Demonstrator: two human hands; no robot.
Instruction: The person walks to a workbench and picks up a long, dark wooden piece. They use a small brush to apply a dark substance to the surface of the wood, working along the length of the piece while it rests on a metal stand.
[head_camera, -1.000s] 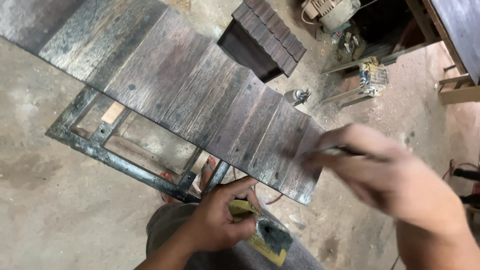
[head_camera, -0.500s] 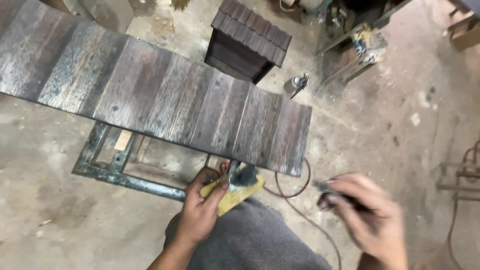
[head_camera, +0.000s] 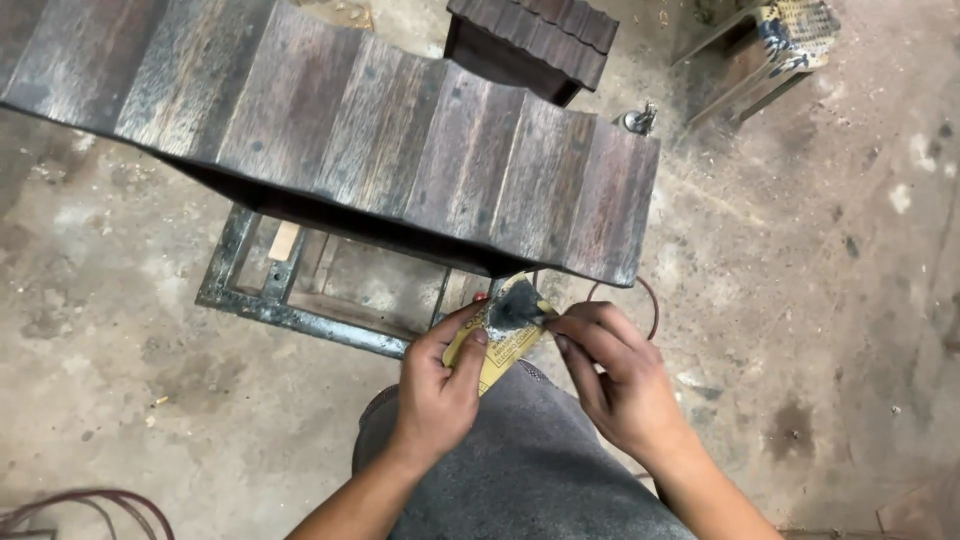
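Two hands meet over one small folded sheet of sandpaper (head_camera: 505, 335), held just above the person's grey-clad knee (head_camera: 520, 470) and in front of the near edge of the dark ridged wooden panel (head_camera: 400, 150). In the left hand (head_camera: 440, 390) the fingers are curled close, the thumb lying flat along the yellow backing and the other fingers wrapped beneath it, so the sheet is gripped from its lower left side. In the right hand (head_camera: 620, 380) the fingers are narrowly pinched: thumb and forefinger close on the sheet's grey, worn upper corner, while the remaining fingers fold loosely under the palm. The sheet lies tilted between the two grips, grey face up at the top, yellow below. Behind it, a metal frame (head_camera: 290, 300) rests on the dusty concrete floor (head_camera: 120, 400) beneath the panel. A reddish cable (head_camera: 645, 300) loops on the floor just beyond the right hand.
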